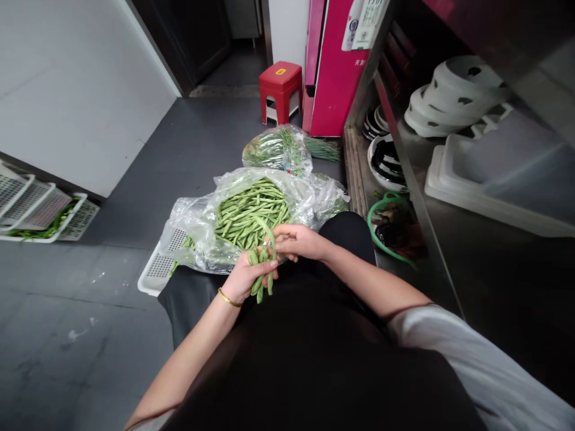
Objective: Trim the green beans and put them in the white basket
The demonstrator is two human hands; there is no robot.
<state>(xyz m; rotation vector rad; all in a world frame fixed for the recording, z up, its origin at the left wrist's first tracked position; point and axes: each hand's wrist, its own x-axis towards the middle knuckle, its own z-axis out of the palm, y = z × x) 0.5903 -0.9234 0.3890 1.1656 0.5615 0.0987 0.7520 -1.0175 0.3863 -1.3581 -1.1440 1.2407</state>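
Black clothing (314, 359), green beans (259, 288) in left hand (242, 276), Chinese-lettered pink cabinet (336, 90)

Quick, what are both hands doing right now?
Left hand: closed, holding a small bunch of green beans.
Right hand: closed, fingers pinched at one long bean.

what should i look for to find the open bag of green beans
Start at the red plastic stool beside the pink cabinet, then come closer. Past a clear bag of thin green stalks, just before the left hand, lies the open bag of green beans. Unlike that neighbour, its mouth bares a heap of thicker pods.
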